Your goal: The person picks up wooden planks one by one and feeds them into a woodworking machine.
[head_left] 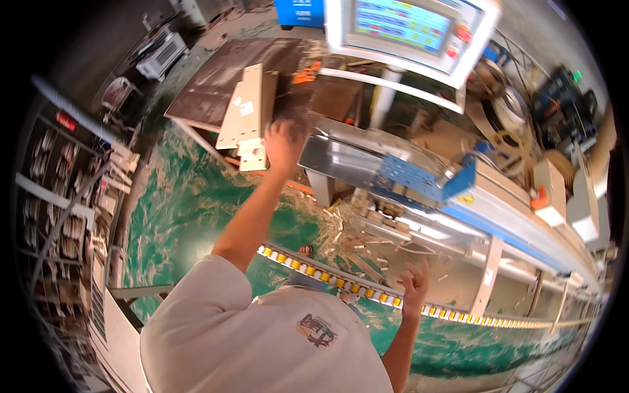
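Note:
My left hand (285, 145) reaches forward to the right edge of a small stack of pale wooden boards (252, 108). Its fingers are apart and a little smeared; whether they touch the boards I cannot tell. White labels and small holes mark the boards, which lie on a dark brown table (206, 82). Lower on the right, my right hand (413, 288) hangs in the air above a rail of yellow and white rollers (341, 283). Its fingers are loosely bent and apart, with nothing in them.
A long machine with a shiny metal bed (341, 152) and blue plate (409, 177) runs off to the right. Above it stands a white control panel (403, 29) with a lit screen. Wood scraps litter the green floor (196, 190). Loaded shelves (59, 216) line the left.

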Available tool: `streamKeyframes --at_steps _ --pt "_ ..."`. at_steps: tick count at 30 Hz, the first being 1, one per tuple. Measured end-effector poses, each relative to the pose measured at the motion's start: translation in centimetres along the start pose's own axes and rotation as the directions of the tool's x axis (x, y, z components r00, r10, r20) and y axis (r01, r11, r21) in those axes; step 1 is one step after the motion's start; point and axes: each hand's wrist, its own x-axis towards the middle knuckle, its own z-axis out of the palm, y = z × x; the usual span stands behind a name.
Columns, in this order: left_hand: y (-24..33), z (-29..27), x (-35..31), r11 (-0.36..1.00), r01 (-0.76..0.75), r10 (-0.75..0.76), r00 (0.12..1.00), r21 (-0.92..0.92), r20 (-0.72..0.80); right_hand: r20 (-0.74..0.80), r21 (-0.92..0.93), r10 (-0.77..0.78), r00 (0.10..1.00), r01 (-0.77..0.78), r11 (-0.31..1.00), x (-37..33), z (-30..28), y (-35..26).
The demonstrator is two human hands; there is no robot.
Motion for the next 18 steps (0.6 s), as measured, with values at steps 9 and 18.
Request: streamKeyframes --at_steps 9,18 --pt "-18.6 -3.1 7.3 0.985 0.164 -0.166 0.985 0.061 0.038 0.606 -0.239 0.047 0.794 0.125 0.963 6.0 27.5 -4.4" --pt "-5.1 -12.0 -11.6 0.951 0.021 0.03 0.987 -0.309 0.158 0.362 0.063 0.242 0.9 -0.283 0.957 10.0 42.7 -2.2"
